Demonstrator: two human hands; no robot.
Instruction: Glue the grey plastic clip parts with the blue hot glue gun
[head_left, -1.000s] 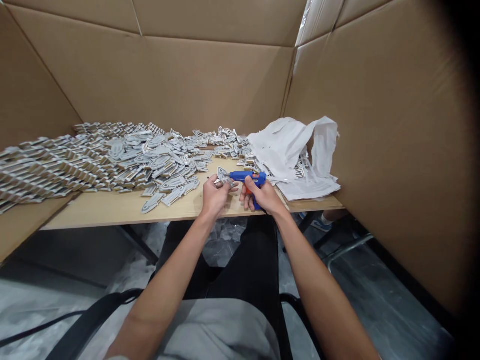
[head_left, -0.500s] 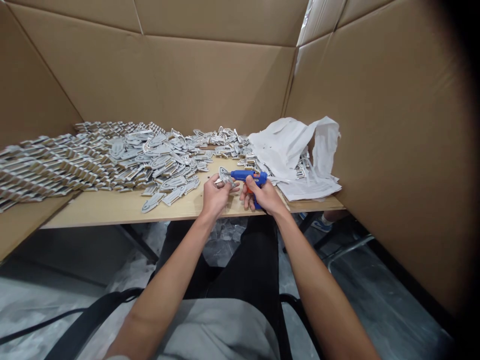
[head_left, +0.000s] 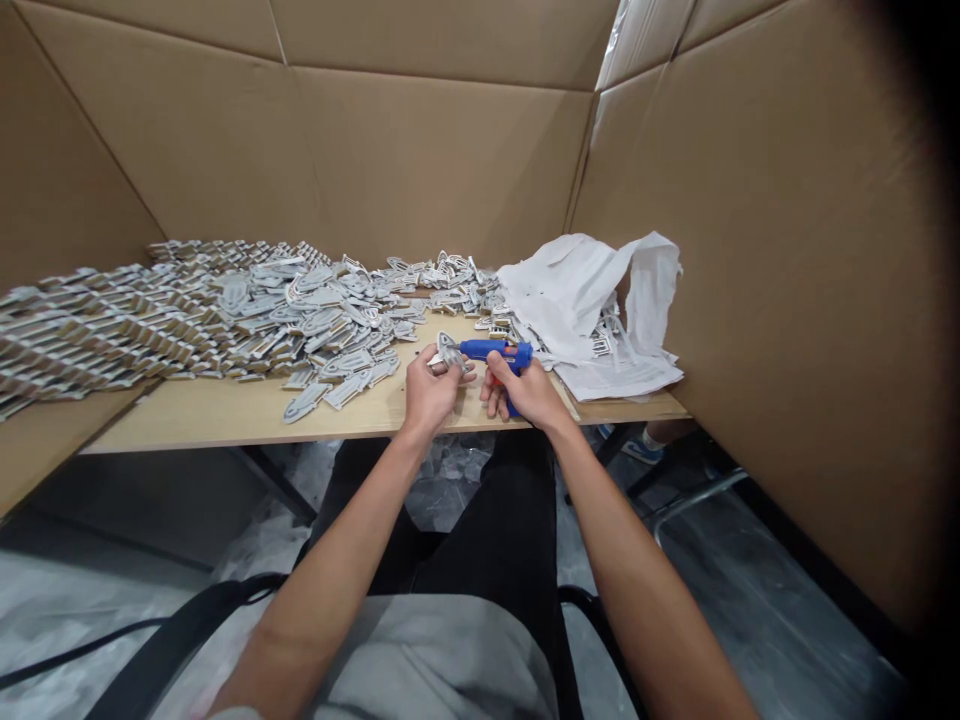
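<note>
My right hand (head_left: 527, 387) is wrapped round a blue glue gun (head_left: 484, 349) whose nozzle points left. Between the fingers and thumb of my left hand (head_left: 435, 387) is a small grey-white flat piece (head_left: 448, 350) with a rounded end. The nozzle tip meets or nearly meets this piece; I cannot tell if they touch. Both hands are above the front of the wooden table (head_left: 225, 415). Part of the gun's handle is hidden by my right fingers.
Left of my hands lies a loose heap of similar grey pieces (head_left: 322, 310), with stacked rows (head_left: 112, 325) farther left. Crumpled white paper (head_left: 574, 290) covers more pieces at the right. Cardboard walls (head_left: 442, 160) enclose the table. A shoe (head_left: 642, 449) shows below at right.
Hardly anything differs. The glue gun has shifted very slightly left, and my left hand still holds the grey piece at its nozzle.
</note>
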